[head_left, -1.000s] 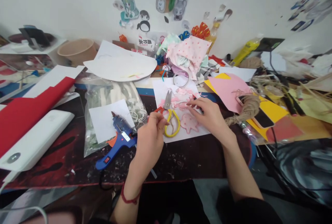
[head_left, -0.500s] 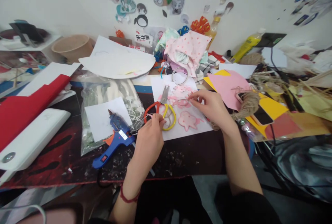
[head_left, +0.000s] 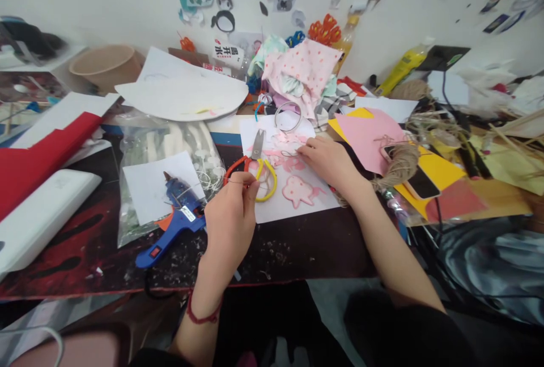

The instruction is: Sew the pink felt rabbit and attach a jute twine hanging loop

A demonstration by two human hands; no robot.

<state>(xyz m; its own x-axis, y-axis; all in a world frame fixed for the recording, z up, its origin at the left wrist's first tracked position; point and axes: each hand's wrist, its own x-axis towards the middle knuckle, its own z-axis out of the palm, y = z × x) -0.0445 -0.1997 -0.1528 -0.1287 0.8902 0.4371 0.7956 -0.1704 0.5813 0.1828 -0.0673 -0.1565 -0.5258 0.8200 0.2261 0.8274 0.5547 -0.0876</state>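
the left hand (head_left: 229,217) is raised with its thumb and index finger pressed together, pinching a thin strand (head_left: 238,183) that runs across the fingertips. the right hand (head_left: 331,163) is palm down, its fingers bent and close together; a thin loop (head_left: 290,154) shows just beside their tips, but i cannot tell whether they pinch it.

the scissors (head_left: 257,146) lie just beyond the left fingertips, blades pointing away, with one red and one yellow handle. pink scraps (head_left: 285,141) lie beside and under the right fingertips, and a spotted pink cutout (head_left: 297,191) with a darker edge lies nearer the person than those fingertips. the scissors' blades, scraps and cutout are all on a white sheet (head_left: 276,211). a metal ring (head_left: 289,130) is beyond the right fingertips.

left of the left fingers, a blue glue gun (head_left: 172,234) lies partly on white paper (head_left: 138,194) over a clear bag (head_left: 127,228). well right of the right fingers are a bundle of twine (head_left: 402,166) and a phone (head_left: 423,182).
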